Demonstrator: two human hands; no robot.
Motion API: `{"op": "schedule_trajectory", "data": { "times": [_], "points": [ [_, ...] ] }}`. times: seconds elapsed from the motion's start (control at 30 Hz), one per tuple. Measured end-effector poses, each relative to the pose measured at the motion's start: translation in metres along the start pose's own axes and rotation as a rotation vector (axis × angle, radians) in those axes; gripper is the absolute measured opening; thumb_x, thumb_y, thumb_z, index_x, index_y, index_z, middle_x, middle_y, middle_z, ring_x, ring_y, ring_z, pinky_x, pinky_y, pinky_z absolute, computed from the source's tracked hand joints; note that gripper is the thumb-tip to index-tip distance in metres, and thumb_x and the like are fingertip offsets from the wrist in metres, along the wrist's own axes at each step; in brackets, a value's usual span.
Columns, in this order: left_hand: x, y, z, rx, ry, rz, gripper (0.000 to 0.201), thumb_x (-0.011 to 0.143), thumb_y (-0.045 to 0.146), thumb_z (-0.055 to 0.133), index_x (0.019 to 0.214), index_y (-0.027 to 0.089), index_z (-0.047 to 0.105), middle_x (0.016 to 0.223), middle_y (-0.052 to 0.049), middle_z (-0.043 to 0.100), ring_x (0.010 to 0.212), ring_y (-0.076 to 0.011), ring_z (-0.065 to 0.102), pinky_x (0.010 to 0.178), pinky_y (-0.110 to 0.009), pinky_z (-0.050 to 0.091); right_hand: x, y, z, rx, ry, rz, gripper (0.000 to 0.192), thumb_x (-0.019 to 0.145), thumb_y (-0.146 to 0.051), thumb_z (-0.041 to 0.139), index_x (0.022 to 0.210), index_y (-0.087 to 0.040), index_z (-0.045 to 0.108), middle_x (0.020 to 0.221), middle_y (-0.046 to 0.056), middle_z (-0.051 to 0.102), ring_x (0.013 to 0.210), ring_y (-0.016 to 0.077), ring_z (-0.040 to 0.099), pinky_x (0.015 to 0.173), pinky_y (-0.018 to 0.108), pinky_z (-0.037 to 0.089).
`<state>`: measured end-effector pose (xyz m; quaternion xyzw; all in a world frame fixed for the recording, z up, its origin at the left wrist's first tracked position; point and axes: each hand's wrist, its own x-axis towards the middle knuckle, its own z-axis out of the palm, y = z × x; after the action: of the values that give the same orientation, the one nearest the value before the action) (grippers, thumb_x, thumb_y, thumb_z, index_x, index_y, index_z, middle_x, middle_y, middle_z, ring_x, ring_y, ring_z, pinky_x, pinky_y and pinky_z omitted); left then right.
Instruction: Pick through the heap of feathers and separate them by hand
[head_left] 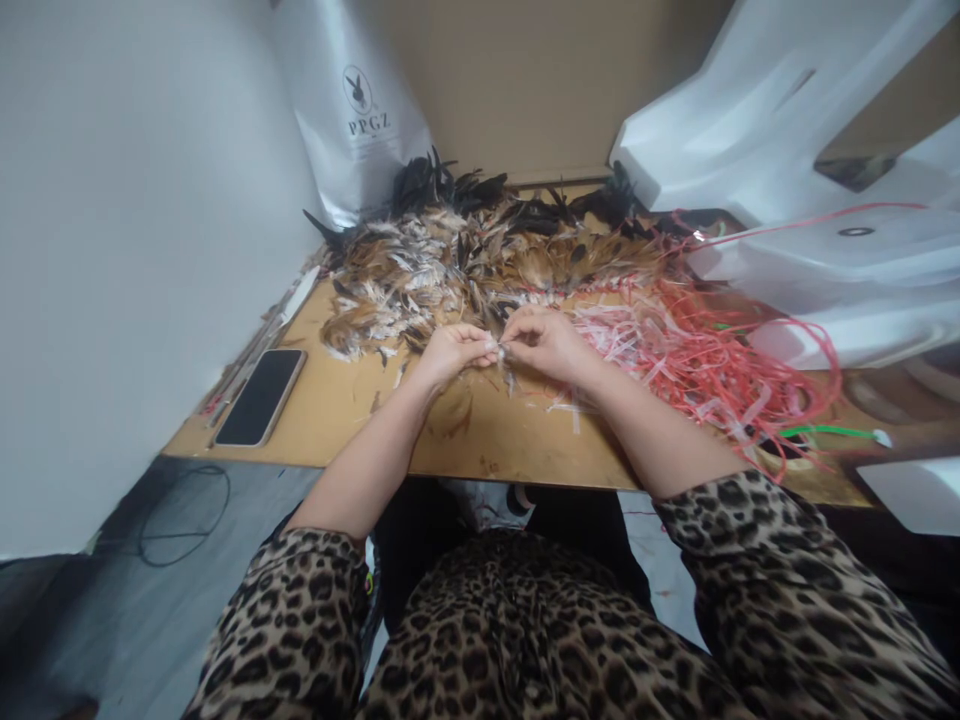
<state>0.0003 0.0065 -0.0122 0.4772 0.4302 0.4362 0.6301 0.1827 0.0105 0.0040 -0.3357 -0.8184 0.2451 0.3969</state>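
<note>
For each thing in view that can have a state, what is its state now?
left hand: grip pinched shut on a small feather
right hand: grip pinched on the same feather
feather pile: loose, spread on the table
phone: screen dark, lying flat
red strips: tangled

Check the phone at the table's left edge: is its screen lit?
No, the phone lies flat on the table with a dark, unlit screen, apart from both hands.
</note>
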Motion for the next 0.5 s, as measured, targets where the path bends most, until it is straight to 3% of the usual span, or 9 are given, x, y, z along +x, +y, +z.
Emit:
{"op": "schedule_trajectory", "data": {
  "times": [0.2,0.5],
  "points": [
    [0.0002,0.0016,-0.0014,-0.076,0.029,-0.089,0.028,0.054,0.017,0.078,0.073,0.009,0.059,0.061,-0.004,0.065,0.058,-0.0095,0.063,0.056,-0.016,0.05,-0.0028,-0.0011,0.002,-0.079,-0.081,-0.074,0.008,0.07,-0.019,0.057,0.071,-0.018,0.065,0.086,0.005,0.056,0.081,0.0149,0.053,0.074,0.028,0.042],
    [-0.0018,0.0,0.0002,0.109,-0.008,0.032,0.024,0.053,0.019,0.076,0.071,0.01,0.062,0.061,-0.002,0.063,0.051,-0.0061,0.056,0.054,-0.018,0.045,-0.0007,0.003,0.0063,0.008,-0.077,0.11,0.019,0.072,-0.021,0.053,0.085,-0.016,0.066,0.079,0.003,0.062,0.067,0.0117,0.052,0.064,0.023,0.039]
  ]
}}
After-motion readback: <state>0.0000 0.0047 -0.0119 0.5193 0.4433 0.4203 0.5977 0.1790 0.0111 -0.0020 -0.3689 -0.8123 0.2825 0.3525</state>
